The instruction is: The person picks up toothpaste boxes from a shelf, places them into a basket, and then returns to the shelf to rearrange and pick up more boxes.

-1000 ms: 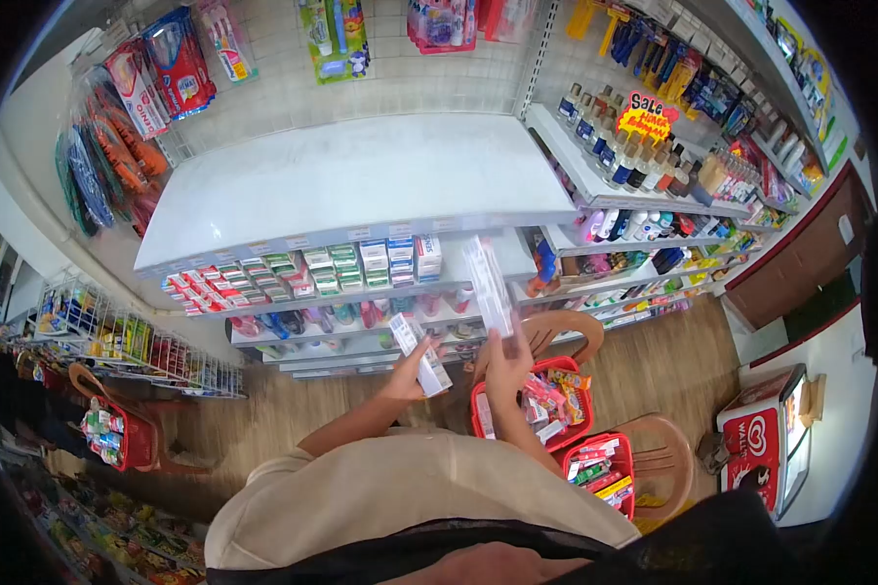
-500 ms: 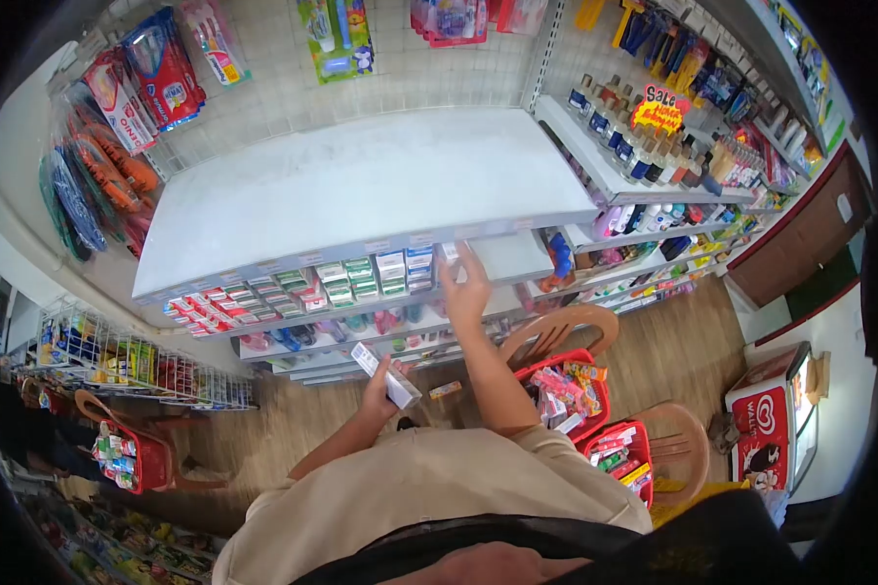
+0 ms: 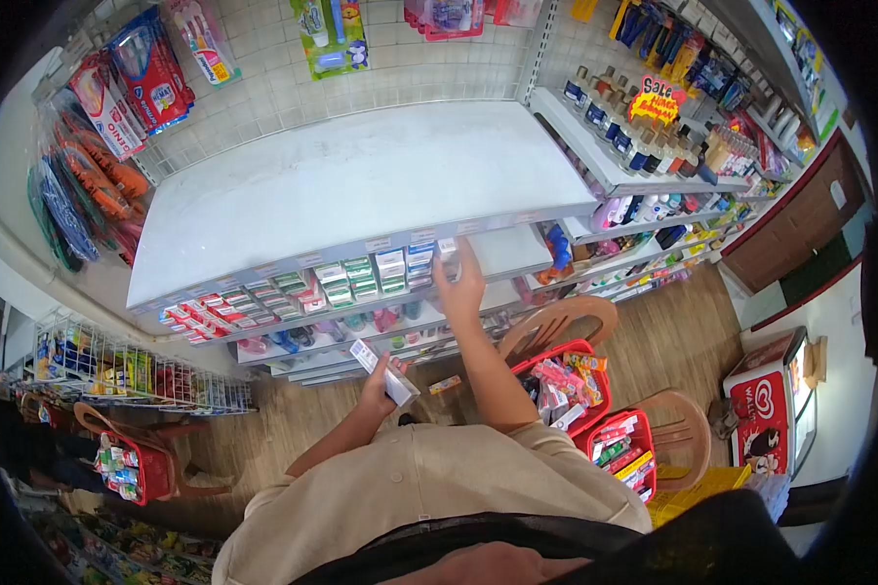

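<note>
Below the shelf, my left hand is closed around long white and silver cartons, tilted with their upper ends to the left. My right hand reaches up to the second shelf. Its fingers hold a small white box by the end, at the right end of a row of boxes. Just left of it stand stacked blue-and-white boxes. Farther left are stacks of green-and-white boxes and red boxes. The top shelf overhangs this row and hides its back.
Two red baskets full of packs sit on brown chairs to my right. A small orange carton lies on the floor. Perfume bottles stand on the right shelf. At far left, a person sits near another red basket.
The view has shifted slightly. My right hand stays at the row's right end, with the white box now nearer the blue-and-white stack. My left hand keeps its cartons in nearly the same place.
</note>
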Demonstrator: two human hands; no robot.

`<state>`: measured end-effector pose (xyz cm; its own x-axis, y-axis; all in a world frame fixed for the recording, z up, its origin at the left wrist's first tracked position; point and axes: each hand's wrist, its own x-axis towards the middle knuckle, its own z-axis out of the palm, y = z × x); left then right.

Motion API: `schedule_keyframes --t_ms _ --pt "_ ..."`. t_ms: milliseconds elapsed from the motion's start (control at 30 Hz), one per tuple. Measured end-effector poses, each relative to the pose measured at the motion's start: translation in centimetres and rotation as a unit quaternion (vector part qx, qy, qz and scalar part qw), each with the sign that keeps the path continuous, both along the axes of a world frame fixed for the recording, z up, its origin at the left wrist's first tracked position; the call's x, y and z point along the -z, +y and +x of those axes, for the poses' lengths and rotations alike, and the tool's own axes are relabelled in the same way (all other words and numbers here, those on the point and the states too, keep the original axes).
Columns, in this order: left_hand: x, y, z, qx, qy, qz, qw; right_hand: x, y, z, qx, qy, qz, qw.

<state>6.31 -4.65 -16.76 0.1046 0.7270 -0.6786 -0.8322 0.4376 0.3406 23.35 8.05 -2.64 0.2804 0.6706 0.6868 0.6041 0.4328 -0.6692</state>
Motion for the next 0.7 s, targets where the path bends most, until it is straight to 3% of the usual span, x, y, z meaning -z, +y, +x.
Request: schedule_keyframes --t_ms 700 --pt "-0.13 -0.4 -0.56 0.011 0.01 0.003 1.0 0.46 0.53 0.04 0.02 -0.027 0.024 0.999"
